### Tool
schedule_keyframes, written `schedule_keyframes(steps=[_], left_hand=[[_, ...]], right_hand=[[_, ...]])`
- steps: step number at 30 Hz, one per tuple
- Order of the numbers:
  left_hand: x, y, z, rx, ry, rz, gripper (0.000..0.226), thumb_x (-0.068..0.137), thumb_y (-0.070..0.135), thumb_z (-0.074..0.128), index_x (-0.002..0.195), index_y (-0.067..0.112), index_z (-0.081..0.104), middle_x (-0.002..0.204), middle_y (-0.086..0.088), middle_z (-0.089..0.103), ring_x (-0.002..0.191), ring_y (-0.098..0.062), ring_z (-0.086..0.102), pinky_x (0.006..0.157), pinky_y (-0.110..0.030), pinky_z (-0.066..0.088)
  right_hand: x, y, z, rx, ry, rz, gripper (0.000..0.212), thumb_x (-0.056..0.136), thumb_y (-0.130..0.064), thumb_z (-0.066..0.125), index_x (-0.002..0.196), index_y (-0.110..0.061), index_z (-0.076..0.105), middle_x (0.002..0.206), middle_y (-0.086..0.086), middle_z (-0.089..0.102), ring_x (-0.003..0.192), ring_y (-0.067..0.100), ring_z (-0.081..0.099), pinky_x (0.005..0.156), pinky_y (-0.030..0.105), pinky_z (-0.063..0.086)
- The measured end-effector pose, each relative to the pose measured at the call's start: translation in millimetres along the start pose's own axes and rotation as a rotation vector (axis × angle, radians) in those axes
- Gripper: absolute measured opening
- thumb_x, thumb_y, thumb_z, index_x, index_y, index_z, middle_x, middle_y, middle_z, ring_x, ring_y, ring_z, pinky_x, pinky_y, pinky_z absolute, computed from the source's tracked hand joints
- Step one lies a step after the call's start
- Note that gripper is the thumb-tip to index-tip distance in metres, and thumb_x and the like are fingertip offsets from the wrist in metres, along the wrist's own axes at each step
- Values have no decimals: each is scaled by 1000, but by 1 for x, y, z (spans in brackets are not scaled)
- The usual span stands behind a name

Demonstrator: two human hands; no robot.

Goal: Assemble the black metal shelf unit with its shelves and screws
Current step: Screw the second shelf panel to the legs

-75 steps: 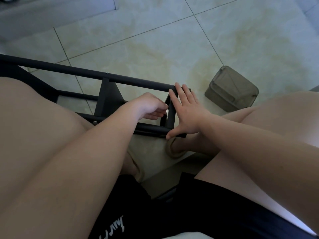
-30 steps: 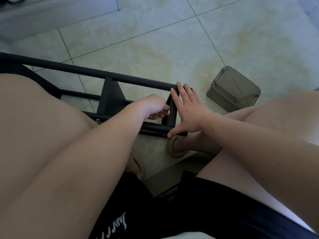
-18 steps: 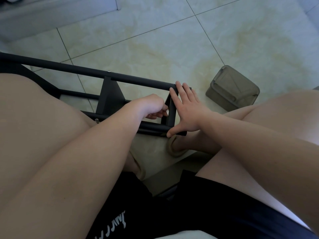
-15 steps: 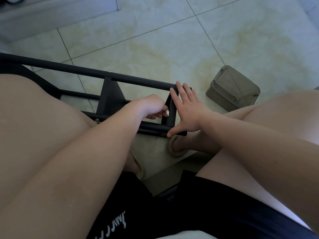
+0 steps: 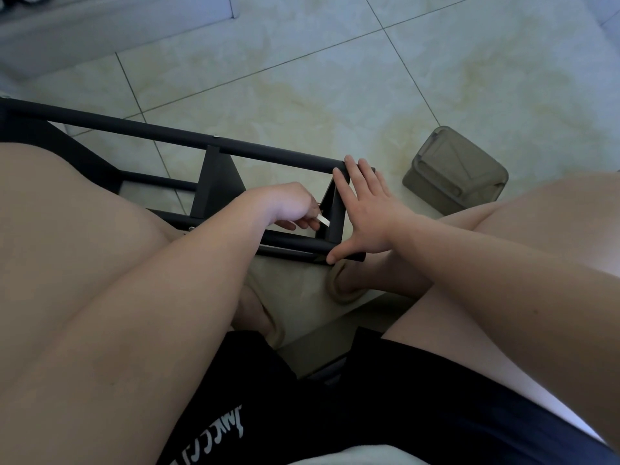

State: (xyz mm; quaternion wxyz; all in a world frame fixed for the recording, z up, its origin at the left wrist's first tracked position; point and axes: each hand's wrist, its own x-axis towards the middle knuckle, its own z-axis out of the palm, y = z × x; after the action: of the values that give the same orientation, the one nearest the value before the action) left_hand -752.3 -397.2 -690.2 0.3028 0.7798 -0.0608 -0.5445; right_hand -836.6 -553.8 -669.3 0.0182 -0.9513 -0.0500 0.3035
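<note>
The black metal shelf frame point(image 5: 174, 134) lies on its side on the tiled floor in front of me, its tubes running left to right. One black shelf panel point(image 5: 216, 182) stands between the tubes; a second end panel point(image 5: 335, 213) sits at the frame's right end. My right hand point(image 5: 365, 209) lies flat and open against the outside of that end panel, thumb on the near tube. My left hand point(image 5: 285, 206) is inside the frame, fingers closed on a small silvery tool point(image 5: 323, 220) whose tip touches the end panel's inner face. No screw head is visible there.
A grey-green plastic box point(image 5: 456, 169) sits on the floor right of the frame. My bare knees flank the frame on both sides, and a sandalled foot point(image 5: 345, 290) rests just below its near tube. Pale floor tiles stretch beyond.
My left hand has turned slightly at the end panel, and the silvery tool now shows between its fingers. The right hand and the frame have stayed where they were.
</note>
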Motion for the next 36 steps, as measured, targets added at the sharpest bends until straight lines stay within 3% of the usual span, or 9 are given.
schedule_keyframes(steps=[8,11,13,15,18,25,28,32,36], left_hand=[[-3,-8,-2,133,-49,39,23,103,12,50,86,19,65,88,7,74,85,-9,63,80,-27,50],[-4,-8,-3,239,-64,74,22,102,13,52,86,20,66,101,3,74,93,-12,64,76,-24,47],[-6,-8,-3,312,-51,100,19,100,13,55,88,20,68,107,1,74,99,-17,64,82,-27,48],[-5,-10,-2,342,-42,110,16,98,12,57,90,20,69,103,2,72,100,-21,63,91,-33,47],[-5,-13,-2,338,-39,97,14,97,13,60,89,23,67,91,6,66,94,-19,58,89,-31,44],[-4,-12,0,398,-49,91,9,98,16,61,99,23,66,89,12,59,99,-18,54,90,-29,40],[-8,-11,-4,411,-8,101,12,97,16,61,101,20,71,95,5,68,98,-21,61,90,-31,47],[-10,-11,-14,372,70,105,13,94,14,63,96,19,75,92,1,77,91,-14,69,68,-25,48],[-7,-5,-14,396,98,123,18,87,14,69,82,31,73,93,3,75,93,-15,68,80,-29,48]], right_hand=[[0,-1,-1,-3,-3,-2,155,57,-96,57,158,-10,-23,162,17,-33,151,37,-28,122,47,-13],[-1,-1,0,-1,6,-2,156,56,-96,57,158,-10,-23,162,17,-32,151,37,-28,122,46,-14],[-1,-1,0,-4,8,0,156,56,-96,57,158,-10,-23,163,17,-32,151,37,-28,122,46,-14],[-1,-1,0,-6,9,1,156,56,-96,58,158,-10,-23,163,17,-32,151,37,-28,122,46,-14],[-1,-1,0,0,9,0,156,56,-96,57,158,-10,-22,163,17,-32,151,36,-29,123,47,-13],[-2,-2,-1,9,6,1,156,56,-95,59,158,-11,-22,162,17,-33,151,36,-28,122,46,-14],[-2,-2,-1,8,4,0,155,57,-95,60,158,-11,-23,162,16,-33,151,35,-29,122,45,-15],[-2,-2,-1,3,-4,1,154,58,-95,60,157,-11,-23,162,17,-34,150,36,-30,123,46,-14],[-2,-2,-1,4,-6,1,154,58,-95,59,157,-11,-24,162,16,-34,150,35,-30,123,46,-14]])
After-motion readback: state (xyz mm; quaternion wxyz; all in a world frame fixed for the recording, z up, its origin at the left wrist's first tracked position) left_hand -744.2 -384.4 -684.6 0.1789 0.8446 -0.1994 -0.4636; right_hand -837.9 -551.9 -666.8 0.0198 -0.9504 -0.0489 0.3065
